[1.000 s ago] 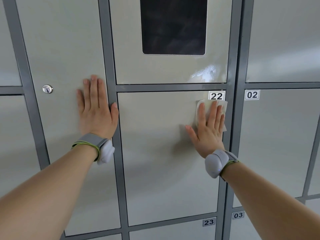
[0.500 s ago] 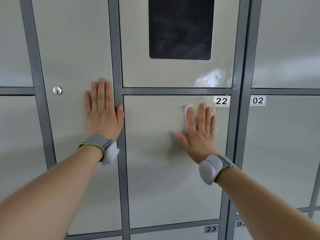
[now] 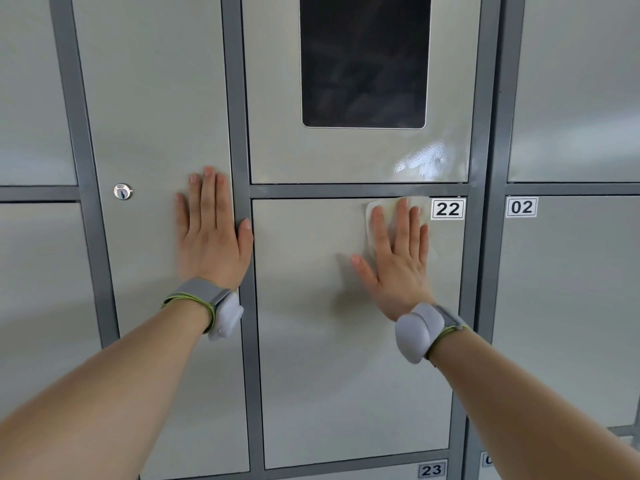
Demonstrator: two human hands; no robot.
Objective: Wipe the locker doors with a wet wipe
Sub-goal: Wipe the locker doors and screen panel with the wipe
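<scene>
Beige locker door 22 (image 3: 332, 358) fills the middle, framed by grey bars. My right hand (image 3: 398, 265) lies flat with straight fingers on a white wet wipe (image 3: 372, 216), pressing it against the door's top edge, just left of the "22" label (image 3: 447, 209). My left hand (image 3: 211, 233) is flat on the tall door (image 3: 156, 116) to the left, its thumb on the grey upright. The wipe is mostly hidden under my fingers.
Above door 22 is a panel with a dark screen (image 3: 363, 60) and a shiny wet patch (image 3: 424, 162) at its lower right. A round keyhole (image 3: 122, 191) sits on the left door. Doors 02 (image 3: 568, 306) and 23 (image 3: 431, 470) adjoin.
My right hand has slid the wipe leftward from under the "22" label and then up to the door's top edge. The left hand has stayed in place on its door.
</scene>
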